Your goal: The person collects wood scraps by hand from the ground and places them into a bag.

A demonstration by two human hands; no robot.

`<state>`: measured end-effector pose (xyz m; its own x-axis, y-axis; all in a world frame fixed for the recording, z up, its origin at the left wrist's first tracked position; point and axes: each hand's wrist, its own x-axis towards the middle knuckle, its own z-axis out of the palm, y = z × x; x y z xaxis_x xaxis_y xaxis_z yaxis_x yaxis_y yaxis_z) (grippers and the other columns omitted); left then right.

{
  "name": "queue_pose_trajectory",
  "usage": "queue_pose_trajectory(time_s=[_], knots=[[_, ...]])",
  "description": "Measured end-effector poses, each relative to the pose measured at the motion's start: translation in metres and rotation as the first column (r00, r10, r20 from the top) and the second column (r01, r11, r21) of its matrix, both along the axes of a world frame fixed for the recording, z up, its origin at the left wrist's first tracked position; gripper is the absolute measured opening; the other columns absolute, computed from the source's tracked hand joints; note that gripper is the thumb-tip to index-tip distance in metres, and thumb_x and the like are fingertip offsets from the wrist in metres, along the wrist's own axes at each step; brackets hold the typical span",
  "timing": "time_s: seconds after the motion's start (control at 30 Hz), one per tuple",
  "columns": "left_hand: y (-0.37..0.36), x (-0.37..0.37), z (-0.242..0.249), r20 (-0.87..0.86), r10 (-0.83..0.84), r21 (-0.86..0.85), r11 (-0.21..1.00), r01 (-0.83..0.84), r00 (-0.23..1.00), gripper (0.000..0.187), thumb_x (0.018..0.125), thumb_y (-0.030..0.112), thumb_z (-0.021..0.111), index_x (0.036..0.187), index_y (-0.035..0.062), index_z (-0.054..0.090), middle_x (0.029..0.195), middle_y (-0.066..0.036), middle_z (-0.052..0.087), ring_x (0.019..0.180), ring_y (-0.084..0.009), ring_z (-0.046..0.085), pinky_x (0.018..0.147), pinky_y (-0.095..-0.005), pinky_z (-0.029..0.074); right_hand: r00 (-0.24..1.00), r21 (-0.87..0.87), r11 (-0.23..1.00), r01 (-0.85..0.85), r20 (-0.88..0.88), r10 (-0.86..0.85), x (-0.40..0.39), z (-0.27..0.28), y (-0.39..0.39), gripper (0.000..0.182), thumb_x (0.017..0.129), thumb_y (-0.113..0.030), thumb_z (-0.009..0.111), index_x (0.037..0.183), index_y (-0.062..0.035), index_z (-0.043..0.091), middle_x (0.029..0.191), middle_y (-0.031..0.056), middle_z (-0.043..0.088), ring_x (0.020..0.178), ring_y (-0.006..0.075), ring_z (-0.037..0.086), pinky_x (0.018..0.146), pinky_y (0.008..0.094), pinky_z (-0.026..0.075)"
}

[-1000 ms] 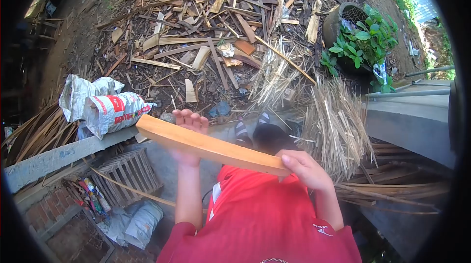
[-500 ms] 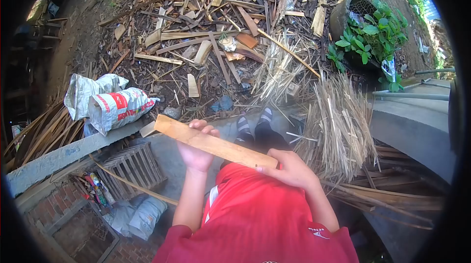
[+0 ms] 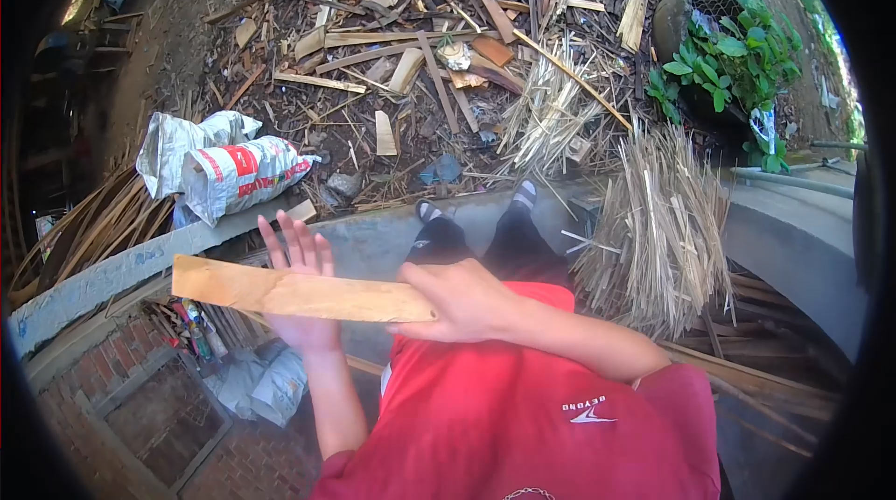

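A flat piece of wood (image 3: 289,293) lies almost level across the front of my body, over the red shirt (image 3: 467,407). My right hand (image 3: 462,299) is closed around its right end, thumb on the near face. Behind the wood's left half is my left hand (image 3: 303,253), its fingers stretched up and spread. The wood covers part of that palm. The wood's left end sticks out past my left hand.
Wood scraps (image 3: 383,61) litter the ground ahead. White sacks (image 3: 247,173) rest by a concrete ledge (image 3: 121,271) at left. A bundle of thin sticks (image 3: 658,229) stands at right, below a potted plant (image 3: 719,61). More bags (image 3: 266,388) lie lower left.
The wood has swung level and shifted left. My left hand has let go, its fingers now straightened; my right hand has moved left with the wood. The legs now show more.
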<state>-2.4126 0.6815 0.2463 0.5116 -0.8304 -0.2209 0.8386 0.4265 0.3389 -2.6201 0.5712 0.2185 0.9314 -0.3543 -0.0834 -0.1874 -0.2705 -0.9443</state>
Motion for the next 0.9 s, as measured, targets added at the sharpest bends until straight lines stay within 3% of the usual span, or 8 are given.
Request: queue_pose_trajectory(time_s=[0.1, 0.33, 0.57, 0.67, 0.7, 0.8, 0.83, 0.9], knots=[[0.032, 0.062, -0.007, 0.060, 0.012, -0.119, 0.993, -0.005, 0.998, 0.062, 0.107, 0.041, 0.043, 0.161, 0.0126, 0.031, 0.163, -0.014, 0.039, 0.145, -0.0331, 0.045, 0.126, -0.0514, 0.023, 0.998, -0.125, 0.991, -0.040, -0.055, 0.034, 0.065, -0.008, 0.031, 0.059, 0.092, -0.060, 0.065, 0.109, -0.0038, 0.053, 0.087, 0.0222, 0.069, 0.074, 0.0434, 0.068, 0.065, 0.0503, 0.054], [0.087, 0.188, -0.036, -0.049, 0.033, -0.107, 0.994, -0.039, 0.998, 0.064, 0.107, 0.043, 0.043, 0.161, 0.0119, 0.031, 0.160, -0.014, 0.042, 0.140, -0.0337, 0.048, 0.123, -0.0519, 0.027, 0.989, -0.076, 0.995, -0.070, -0.132, 0.060, 0.191, -0.020, 0.080, 0.061, 0.093, -0.061, 0.063, 0.108, -0.0032, 0.053, 0.084, 0.0220, 0.068, 0.074, 0.0432, 0.068, 0.065, 0.0520, 0.053], [0.081, 0.251, -0.051, -0.023, 0.083, -0.001, 0.997, -0.083, 0.996, 0.101, 0.091, 0.079, 0.051, 0.157, 0.0040, 0.035, 0.151, -0.019, 0.048, 0.136, -0.0351, 0.050, 0.120, -0.0550, 0.032, 0.973, -0.036, 0.997, -0.069, -0.225, 0.059, 0.271, -0.021, 0.066, 0.062, 0.093, -0.062, 0.062, 0.103, -0.0019, 0.052, 0.080, 0.0225, 0.066, 0.071, 0.0432, 0.067, 0.065, 0.0515, 0.052], [0.075, 0.270, -0.076, -0.139, 0.178, 0.063, 0.983, -0.171, 0.974, 0.099, 0.092, 0.077, 0.052, 0.154, 0.0015, 0.038, 0.147, -0.019, 0.051, 0.134, -0.0354, 0.051, 0.120, -0.0547, 0.033, 0.964, -0.026, 0.990, -0.136, -0.233, 0.127, 0.305, -0.037, 0.051, 0.062, 0.093, -0.062, 0.061, 0.102, -0.0018, 0.052, 0.078, 0.0224, 0.066, 0.070, 0.0432, 0.067, 0.065, 0.0512, 0.052], [0.065, 0.273, -0.062, -0.115, 0.229, 0.148, 0.966, -0.212, 0.967, 0.087, 0.096, 0.071, 0.054, 0.146, 0.0011, 0.045, 0.132, -0.017, 0.059, 0.123, -0.0332, 0.056, 0.114, -0.0523, 0.039, 0.960, -0.021, 0.988, -0.155, -0.240, 0.145, 0.311, -0.039, 0.047, 0.062, 0.093, -0.063, 0.061, 0.102, -0.0018, 0.052, 0.077, 0.0223, 0.066, 0.070, 0.0432, 0.067, 0.065, 0.0512, 0.053], [0.073, 0.295, -0.100, -0.084, 0.332, 0.231, 0.924, -0.306, 0.940, 0.068, 0.100, 0.060, 0.055, 0.136, 0.0027, 0.051, 0.114, -0.011, 0.062, 0.107, -0.0278, 0.060, 0.103, -0.0486, 0.045, 0.912, 0.005, 0.952, -0.308, -0.282, 0.296, 0.354, -0.052, 0.023, 0.064, 0.094, -0.065, 0.060, 0.102, -0.0016, 0.053, 0.075, 0.0223, 0.066, 0.069, 0.0433, 0.067, 0.064, 0.0514, 0.053], [0.059, 0.301, -0.086, -0.039, 0.439, 0.403, 0.829, -0.388, 0.898, 0.048, 0.102, 0.049, 0.056, 0.125, 0.0066, 0.055, 0.099, -0.004, 0.060, 0.094, -0.0219, 0.059, 0.092, -0.0442, 0.049, 0.880, 0.020, 0.924, -0.381, -0.301, 0.369, 0.370, -0.058, 0.012, 0.065, 0.094, -0.065, 0.059, 0.103, -0.0015, 0.053, 0.074, 0.0224, 0.066, 0.069, 0.0434, 0.067, 0.064, 0.0515, 0.053], [0.058, 0.320, -0.100, -0.011, 0.542, 0.461, 0.749, -0.477, 0.840, 0.041, 0.102, 0.044, 0.057, 0.122, 0.0086, 0.055, 0.097, -0.003, 0.060, 0.093, -0.0203, 0.059, 0.090, -0.0425, 0.049, 0.821, 0.059, 0.858, -0.511, -0.264, 0.507, 0.408, -0.075, -0.011, 0.067, 0.094, -0.068, 0.058, 0.104, -0.0015, 0.054, 0.072, 0.0224, 0.066, 0.069, 0.0434, 0.067, 0.064, 0.0517, 0.053]])
